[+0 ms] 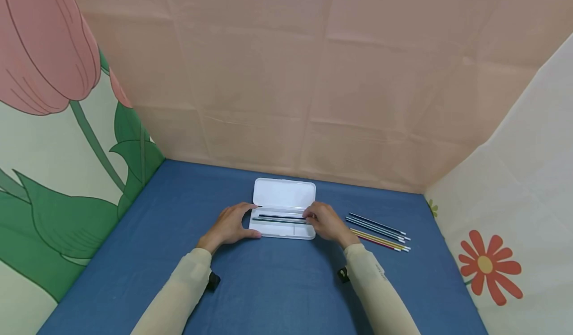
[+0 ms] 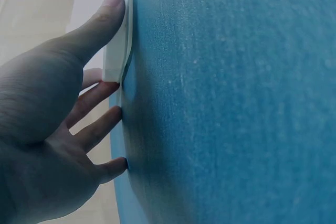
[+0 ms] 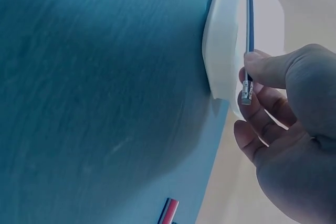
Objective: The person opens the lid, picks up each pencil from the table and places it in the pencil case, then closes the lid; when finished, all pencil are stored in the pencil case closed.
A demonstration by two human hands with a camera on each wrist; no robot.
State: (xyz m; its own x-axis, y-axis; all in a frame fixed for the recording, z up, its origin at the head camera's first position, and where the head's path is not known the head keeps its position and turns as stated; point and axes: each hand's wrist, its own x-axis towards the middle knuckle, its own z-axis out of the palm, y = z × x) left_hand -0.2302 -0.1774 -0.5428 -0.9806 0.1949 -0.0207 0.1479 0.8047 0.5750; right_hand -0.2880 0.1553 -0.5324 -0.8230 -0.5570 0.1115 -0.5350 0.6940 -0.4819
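An open white pencil case (image 1: 284, 194) lies with its lid tipped back. My left hand (image 1: 230, 224) grips its left end, thumb along the front wall and fingers toward the back corner. In the left wrist view, that thumb (image 2: 102, 24) presses the case wall (image 2: 118, 51). My right hand (image 1: 328, 221) is over the case's right end. Between its thumb and fingers it pinches a dark striped pencil (image 3: 250, 30) near the silvery eraser end. Dark pencils (image 1: 279, 220) stretch lengthwise over the case's tray; the right fingers hide their right ends.
Right of the case, several loose pencils (image 1: 378, 228), dark, yellow and red, lie roughly side by side on the blue cloth (image 1: 277, 290). A beige backdrop (image 1: 291, 76) rises behind. Flower-patterned sheets (image 1: 510, 201) stand at both sides.
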